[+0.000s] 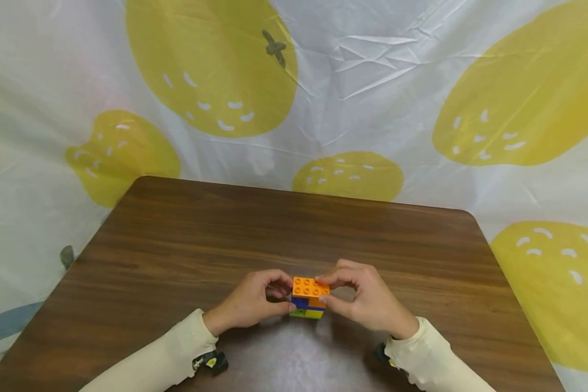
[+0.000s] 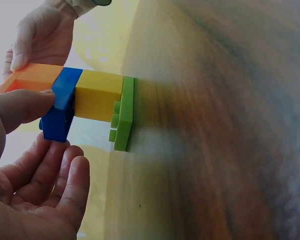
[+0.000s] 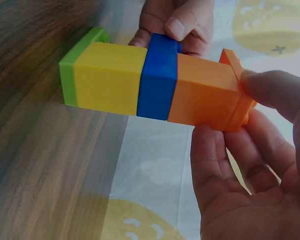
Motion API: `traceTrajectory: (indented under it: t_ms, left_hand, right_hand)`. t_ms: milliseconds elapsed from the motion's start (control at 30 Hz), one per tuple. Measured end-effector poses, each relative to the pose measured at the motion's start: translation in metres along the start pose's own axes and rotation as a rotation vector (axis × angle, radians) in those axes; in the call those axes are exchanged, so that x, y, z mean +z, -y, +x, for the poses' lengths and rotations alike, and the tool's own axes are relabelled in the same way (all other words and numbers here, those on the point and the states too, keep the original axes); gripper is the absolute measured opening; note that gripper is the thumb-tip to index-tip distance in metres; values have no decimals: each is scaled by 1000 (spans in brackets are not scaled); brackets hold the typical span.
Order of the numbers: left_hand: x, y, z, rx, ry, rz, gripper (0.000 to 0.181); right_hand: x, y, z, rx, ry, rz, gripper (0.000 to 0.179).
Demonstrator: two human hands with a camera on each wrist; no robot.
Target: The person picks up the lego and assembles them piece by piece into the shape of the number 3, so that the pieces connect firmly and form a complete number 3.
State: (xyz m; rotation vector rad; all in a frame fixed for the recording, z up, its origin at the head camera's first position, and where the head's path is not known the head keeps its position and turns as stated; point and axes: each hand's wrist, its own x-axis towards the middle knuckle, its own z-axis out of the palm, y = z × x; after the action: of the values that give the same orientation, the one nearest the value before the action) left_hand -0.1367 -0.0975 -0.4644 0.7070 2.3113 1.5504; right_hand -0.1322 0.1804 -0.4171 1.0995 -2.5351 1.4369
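A stack of toy building bricks stands on the wooden table between both hands. From the bottom it runs: a thin green brick (image 2: 126,112), a yellow block (image 3: 110,77), a flat blue brick (image 3: 158,77), an orange block (image 3: 202,90) and a thin orange studded brick (image 1: 310,286) on top. My left hand (image 1: 252,298) pinches the blue brick, thumb on one side and fingertips at the other. With thumb and fingers, my right hand (image 1: 376,299) grips the thin orange top brick. The blue, green and top orange bricks jut out past the yellow and orange blocks.
The dark wooden table (image 1: 215,228) has a rounded far edge. Behind it hangs a white cloth (image 1: 353,103) printed with large yellow fruit. Small dark devices, the left one (image 1: 210,361) and the right one (image 1: 384,354), sit at the sleeve cuffs.
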Motion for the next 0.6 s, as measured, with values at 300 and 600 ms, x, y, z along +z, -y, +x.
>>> traceTrajectory:
  t_ms: [300,600]
  left_hand:
    - [0,1,1,-11,-8,2,33]
    - [2,-1,1,-20,-2,1,34]
  right_hand:
    - [6,-4,-2,5,-56,149,34]
    - [7,-11,-9,10,-78,184,34]
